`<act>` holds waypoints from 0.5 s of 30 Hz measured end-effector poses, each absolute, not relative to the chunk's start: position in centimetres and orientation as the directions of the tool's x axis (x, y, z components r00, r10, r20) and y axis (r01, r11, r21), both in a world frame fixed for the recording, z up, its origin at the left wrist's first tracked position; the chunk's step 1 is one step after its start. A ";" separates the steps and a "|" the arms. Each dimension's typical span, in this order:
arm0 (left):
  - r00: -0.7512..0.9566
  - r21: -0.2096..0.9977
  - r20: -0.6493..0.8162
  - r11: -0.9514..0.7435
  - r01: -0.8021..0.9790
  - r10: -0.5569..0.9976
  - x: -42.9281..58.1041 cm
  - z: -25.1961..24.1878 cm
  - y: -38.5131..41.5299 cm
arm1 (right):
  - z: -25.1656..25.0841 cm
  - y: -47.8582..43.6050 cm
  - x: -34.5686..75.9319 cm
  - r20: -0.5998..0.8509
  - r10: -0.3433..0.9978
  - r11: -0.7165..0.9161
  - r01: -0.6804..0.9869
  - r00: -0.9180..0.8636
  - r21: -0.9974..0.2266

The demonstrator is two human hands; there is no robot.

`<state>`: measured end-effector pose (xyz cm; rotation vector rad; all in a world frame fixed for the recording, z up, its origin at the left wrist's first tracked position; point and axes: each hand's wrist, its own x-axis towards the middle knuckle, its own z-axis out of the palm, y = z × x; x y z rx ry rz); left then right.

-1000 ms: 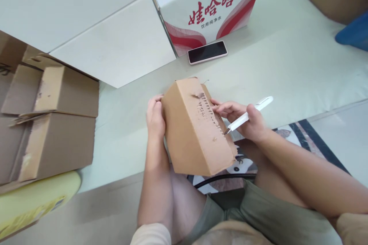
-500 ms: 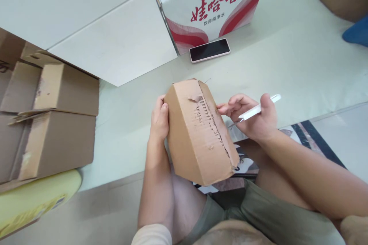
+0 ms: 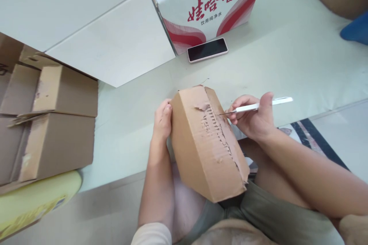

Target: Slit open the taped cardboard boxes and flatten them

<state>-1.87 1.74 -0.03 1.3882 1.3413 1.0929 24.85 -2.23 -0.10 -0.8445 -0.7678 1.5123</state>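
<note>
The fingers (image 3: 166,111) of the left hand (image 3: 161,122) are curled against the left side of the brown cardboard box (image 3: 201,153), gripping it, as I read it from here; the box rests tilted over the person's lap, its far end over the pale mat (image 3: 287,65). The right hand (image 3: 254,122) is clenched around a white craft knife (image 3: 260,106), thumb on top; the blade tip sits at the torn, ragged seam (image 3: 220,134) that runs along the top of the box, near its far end. I can see corrugation showing where the seam is ripped. Beyond the box a dark-screened phone (image 3: 207,49) lies flat on the mat, just in front of a white and red water carton (image 3: 207,4); well apart on the left, brown cartons (image 3: 57,130) are piled.
</note>
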 end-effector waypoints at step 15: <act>-0.060 0.972 -0.016 0.029 0.234 0.998 -2.0 -1.2 2.2 | 1.0 -2.5 24.8 -0.117 0.983 -0.177 -0.597 -0.139 -0.783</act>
